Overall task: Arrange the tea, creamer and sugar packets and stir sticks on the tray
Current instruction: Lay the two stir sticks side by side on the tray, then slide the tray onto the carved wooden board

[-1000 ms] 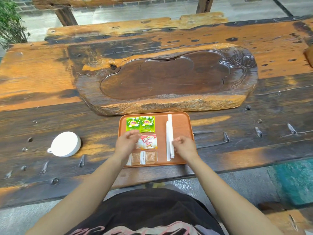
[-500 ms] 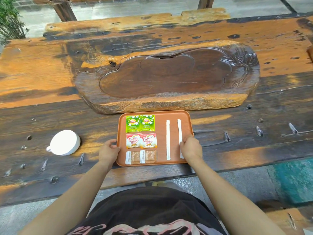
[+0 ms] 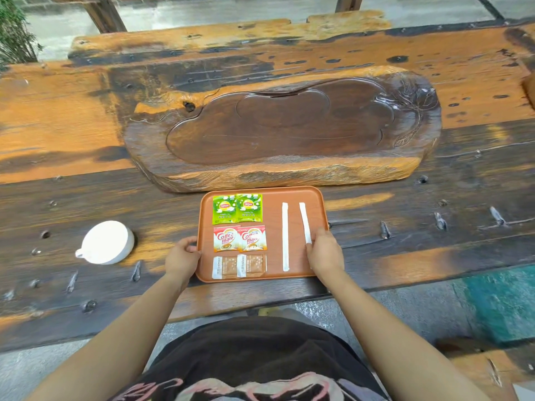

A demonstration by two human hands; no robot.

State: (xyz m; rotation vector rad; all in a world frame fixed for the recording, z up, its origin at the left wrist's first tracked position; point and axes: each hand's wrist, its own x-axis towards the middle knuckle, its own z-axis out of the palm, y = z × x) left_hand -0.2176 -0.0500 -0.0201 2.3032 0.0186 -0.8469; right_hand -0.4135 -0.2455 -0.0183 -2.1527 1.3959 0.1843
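Observation:
The orange tray (image 3: 272,195) sits at the table's near edge. Its left half holds two green tea packets (image 3: 237,208) at the back, two red-and-white creamer packets (image 3: 240,238) in the middle and two brown sugar packets (image 3: 238,266) in front. A white stir stick (image 3: 285,235) lies straight right of them, and a second stir stick (image 3: 304,219) lies slightly tilted near the right rim. My left hand (image 3: 182,260) grips the tray's left rim, thumb on top. My right hand (image 3: 324,251) covers the second stick's near end, fingers curled onto it.
A white cup (image 3: 107,241) lies upside down on the table left of the tray. A large carved wooden tea slab (image 3: 278,169) sits directly behind the tray. The table's front edge (image 3: 246,299) runs just below the tray, with floor beyond it.
The two stir sticks lay together a second ago; my right hand slid one toward the right rim. My left hand left the creamer packets and moved to the tray's left rim.

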